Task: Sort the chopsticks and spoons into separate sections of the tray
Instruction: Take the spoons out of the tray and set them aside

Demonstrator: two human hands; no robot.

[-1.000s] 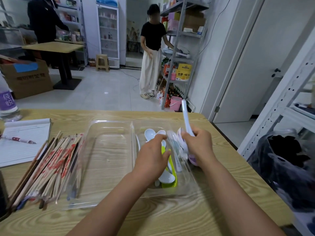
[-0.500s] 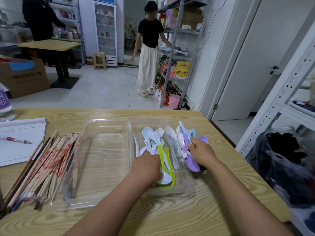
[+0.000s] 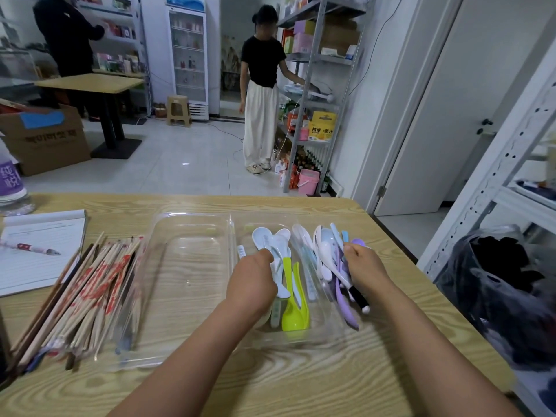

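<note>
A clear plastic tray (image 3: 186, 296) with two sections lies on the wooden table. Its right section holds white spoons (image 3: 270, 240) and two lime-green spoons (image 3: 293, 308). My left hand (image 3: 252, 284) is curled over the handles of the white spoons there. Along the tray's right edge my right hand (image 3: 365, 269) grips a bundle of white and purple spoons (image 3: 332, 260). The left section holds nothing. A pile of chopsticks (image 3: 87, 296), many in red-printed paper sleeves, lies on the table left of the tray.
A notepad (image 3: 39, 251) with a pen (image 3: 30, 248) sits at the far left, with a bottle (image 3: 12, 188) behind it. A dark bag (image 3: 505, 299) hangs off the table's right side by a metal rack. Two people stand in the room beyond.
My right hand has lowered its bundle of spoons from upright down to the tray's right edge. My left hand has stayed on the spoons in the right section.
</note>
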